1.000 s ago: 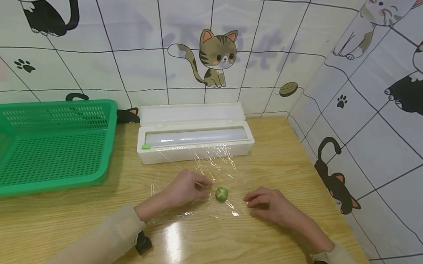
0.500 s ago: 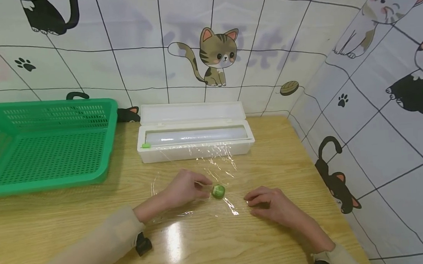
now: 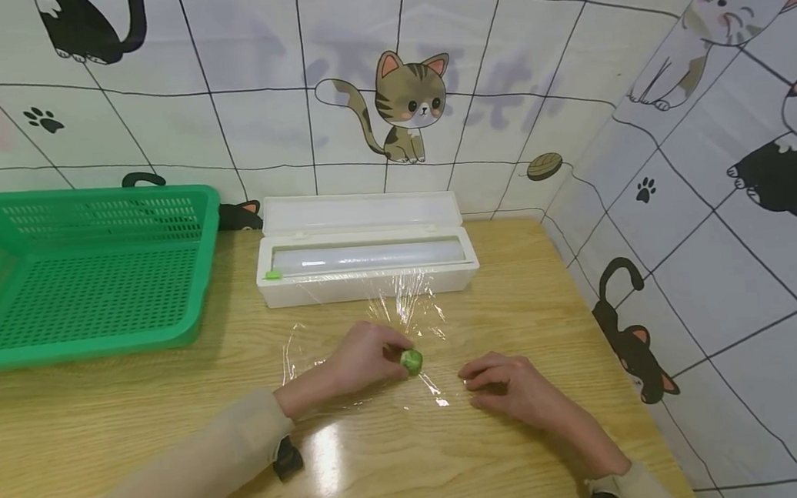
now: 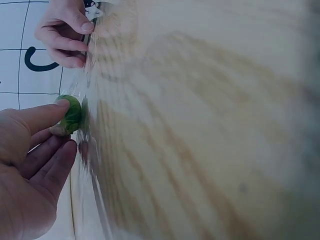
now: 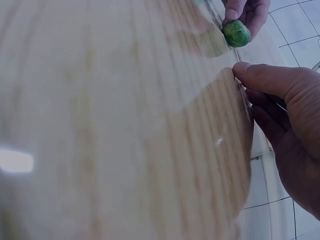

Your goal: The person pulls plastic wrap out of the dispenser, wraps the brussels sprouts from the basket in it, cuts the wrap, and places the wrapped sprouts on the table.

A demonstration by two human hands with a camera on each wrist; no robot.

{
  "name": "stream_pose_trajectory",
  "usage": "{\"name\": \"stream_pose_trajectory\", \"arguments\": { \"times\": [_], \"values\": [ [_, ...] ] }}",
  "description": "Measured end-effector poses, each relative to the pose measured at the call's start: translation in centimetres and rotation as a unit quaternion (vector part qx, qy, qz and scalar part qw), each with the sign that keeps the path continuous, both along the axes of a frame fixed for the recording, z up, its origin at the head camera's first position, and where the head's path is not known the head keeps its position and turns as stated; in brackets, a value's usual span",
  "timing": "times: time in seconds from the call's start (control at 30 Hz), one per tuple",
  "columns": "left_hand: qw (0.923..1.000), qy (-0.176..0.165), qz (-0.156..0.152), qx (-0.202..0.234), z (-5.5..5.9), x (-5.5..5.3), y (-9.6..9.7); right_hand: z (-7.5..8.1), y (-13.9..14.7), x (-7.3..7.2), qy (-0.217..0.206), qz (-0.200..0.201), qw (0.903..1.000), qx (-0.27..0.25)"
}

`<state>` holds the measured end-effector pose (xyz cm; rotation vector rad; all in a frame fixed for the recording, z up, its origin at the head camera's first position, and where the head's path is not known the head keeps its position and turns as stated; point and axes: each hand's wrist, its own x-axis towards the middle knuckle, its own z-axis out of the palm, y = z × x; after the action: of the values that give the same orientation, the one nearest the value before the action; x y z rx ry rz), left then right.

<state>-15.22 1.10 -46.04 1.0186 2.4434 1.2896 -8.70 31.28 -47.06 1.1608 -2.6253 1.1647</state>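
Observation:
A small green Brussels sprout (image 3: pixel 412 362) sits on a sheet of clear plastic wrap (image 3: pixel 403 310), which stretches over the table from the wrap box. My left hand (image 3: pixel 361 360) pinches the sprout from its left side, thumb and fingers on it; the left wrist view shows the sprout (image 4: pixel 71 115) between the thumb and fingers. To the right, my right hand (image 3: pixel 512 387) rests at the wrap's right edge with its fingertips touching down, thumb and index finger apart. In the right wrist view the right thumb and fingers (image 5: pixel 272 80) touch the surface, a short way from the sprout.
The white wrap box (image 3: pixel 369 286) stands open at the back of the table, its lid raised, with a film roll (image 3: pixel 371 257) inside and a green slider (image 3: pixel 273 275). A green perforated basket (image 3: pixel 195 325) is at the left. Cat-printed walls border the back and right.
The sprout has rolled slightly left. My left hand has moved right and taken hold of it, with more creases appearing in the wrap. The right hand has stayed in place.

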Motion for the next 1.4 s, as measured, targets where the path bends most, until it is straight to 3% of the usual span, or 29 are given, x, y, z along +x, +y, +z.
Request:
{"name": "stream_pose_trajectory", "arguments": {
  "times": [0.37, 0.7, 1.03, 1.13, 1.3, 1.4],
  "values": [
    [0.9985, -0.05, 0.02, 0.012, 0.5, 0.2, -1.4, -0.2, 0.1, 0.1, -0.008, -0.011, 0.9998, 0.012],
    [0.9982, -0.046, 0.025, 0.029, -0.1, 0.6, -2.9, 0.1, -0.1, 0.1, -0.009, -0.026, 0.9992, 0.03],
    [0.9981, -0.045, 0.023, 0.036, 0.1, 0.8, -3.4, 0.3, -0.3, -0.2, 0.068, 0.02, 0.9972, 0.024],
    [0.9978, -0.04, 0.042, 0.032, 0.4, 1.1, -4.6, 0.2, -0.3, -0.3, 0.076, 0.027, 0.9966, 0.015],
    [0.9944, -0.056, 0.089, 0.009, 1.1, 2.1, -8.5, -0.2, -0.4, -0.4, 0.075, 0.034, 0.9965, 0.009],
    [0.9934, -0.068, 0.093, 0.002, 1.2, 2.8, -10.8, -0.2, -0.3, -0.4, 0.076, 0.03, 0.9966, 0.013]
  ]
}}
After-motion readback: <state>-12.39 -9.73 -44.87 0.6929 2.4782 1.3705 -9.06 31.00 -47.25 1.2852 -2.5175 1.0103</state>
